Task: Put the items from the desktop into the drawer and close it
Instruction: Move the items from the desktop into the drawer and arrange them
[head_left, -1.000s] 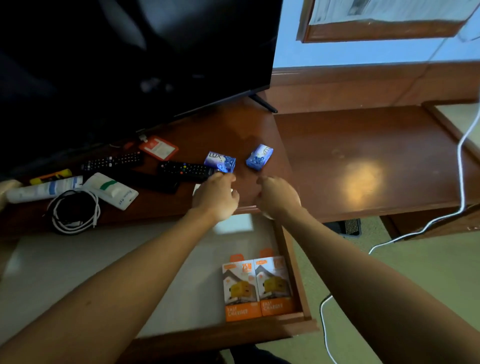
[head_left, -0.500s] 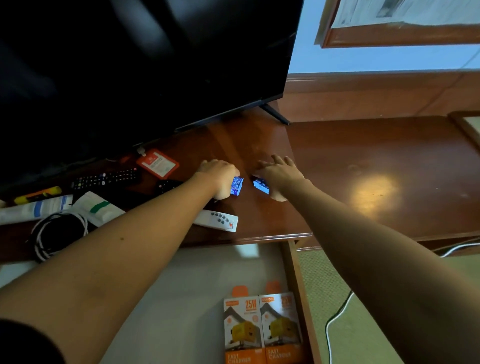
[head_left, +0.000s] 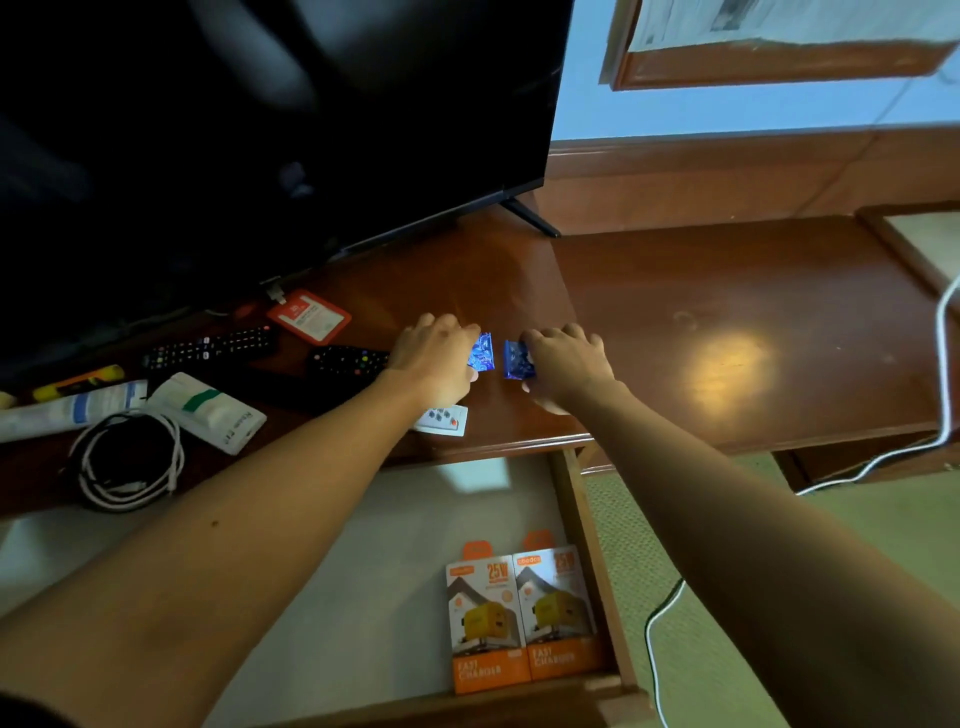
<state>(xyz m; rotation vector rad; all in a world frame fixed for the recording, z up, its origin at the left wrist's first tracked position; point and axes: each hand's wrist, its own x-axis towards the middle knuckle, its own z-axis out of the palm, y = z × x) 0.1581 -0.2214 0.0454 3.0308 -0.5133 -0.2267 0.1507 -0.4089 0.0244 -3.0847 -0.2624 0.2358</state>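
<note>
Both hands are clamped on soap now: my left hand (head_left: 434, 358) has its fingers curled over the top of the left blue soap box (head_left: 480, 353), thumb tucked under the near side, and my right hand (head_left: 563, 364) grips the right blue soap box (head_left: 516, 358) the same way, fingers draped over its far edge. A second ago both hands were back at the desk's front lip with the boxes lying free beyond them; half a second ago they had just arrived. Since then the fingers have closed and the boxes look tipped up on edge, though I cannot tell whether they have left the desktop (head_left: 727, 291) yet. I judge the grasp done and the lift beginning.

Between the two grips only a thin strip of bare wood shows, so the boxes are just beside each other, not touching. Nearer me than the left grip, a small white remote (head_left: 447, 418) sits by the desk edge, partly under my wrist. Left of that grip lie two black remotes (head_left: 208, 348), an orange card (head_left: 311, 317), a white pouch (head_left: 208, 410), a tube (head_left: 67, 410) and a coiled white cable (head_left: 130, 462), all still to be moved.

Below both grips the drawer (head_left: 582, 519) stands open, with two orange charger boxes (head_left: 519, 618) side by side in its near right corner. Much of its floor beside them is free, so dropping the soaps there should be easy.
</note>
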